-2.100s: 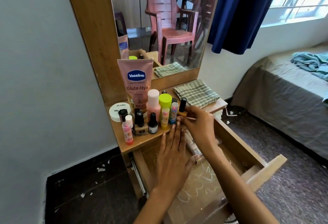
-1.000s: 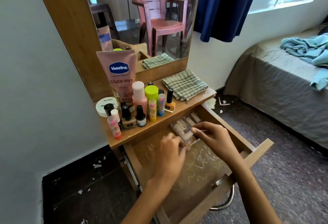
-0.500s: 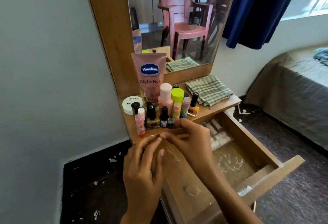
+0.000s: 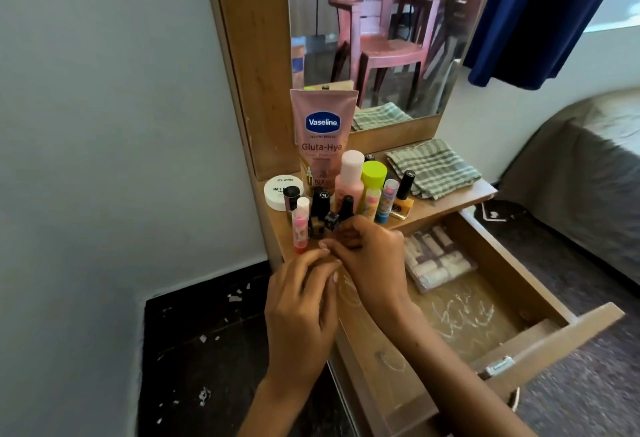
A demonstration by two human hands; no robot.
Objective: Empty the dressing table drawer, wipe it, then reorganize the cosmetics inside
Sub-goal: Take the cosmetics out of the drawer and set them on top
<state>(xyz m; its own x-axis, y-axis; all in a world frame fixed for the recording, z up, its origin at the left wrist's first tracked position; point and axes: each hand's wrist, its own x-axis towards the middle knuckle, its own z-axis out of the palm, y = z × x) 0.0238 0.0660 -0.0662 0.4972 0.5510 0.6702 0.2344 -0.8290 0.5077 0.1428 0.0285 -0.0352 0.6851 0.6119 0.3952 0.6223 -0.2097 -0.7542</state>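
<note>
Head-camera view down onto a wooden dressing table (image 4: pixel 446 203) against a pale wall, drawer (image 4: pixel 540 336) pulled out toward the lower right.

Both hands close together at the front edge of the tabletop, over the drawer's left end. Left hand (image 4: pixel 301 301) seen from the back, fingers fairly straight and pointing up toward the bottles, tips meeting the right hand; nothing visibly held. Right hand (image 4: pixel 372 260) with fingers curled inward, tips beside a small dark bottle (image 4: pixel 331 221) at the front of the group; whether anything is pinched, impossible to tell.

Cosmetics crowded upright on the tabletop's left half: tall pink Vaseline tube (image 4: pixel 323 139) leaning against the mirror frame, white round jar (image 4: pixel 281 191) at far left, pink bottle with white cap (image 4: pixel 349 180), lime-green-capped bottle (image 4: pixel 373 177), blue-based stick (image 4: pixel 387 199), orange nail polish with black cap (image 4: pixel 403 197), pink-and-red stick (image 4: pixel 300 225), several dark-capped polish bottles between. Folded green checked cloth (image 4: pixel 433 168) on the tabletop's right half, apart from the bottles.

Inside the drawer, a clear pack of pale tubes (image 4: pixel 436 260) near the back, just under the tabletop edge; white scribble marks on the drawer bottom.

Mirror (image 4: pixel 381 31) reflecting a reddish plastic chair. Blue curtain (image 4: pixel 540 17) at upper right, bed (image 4: pixel 585 166) along the right edge.
</note>
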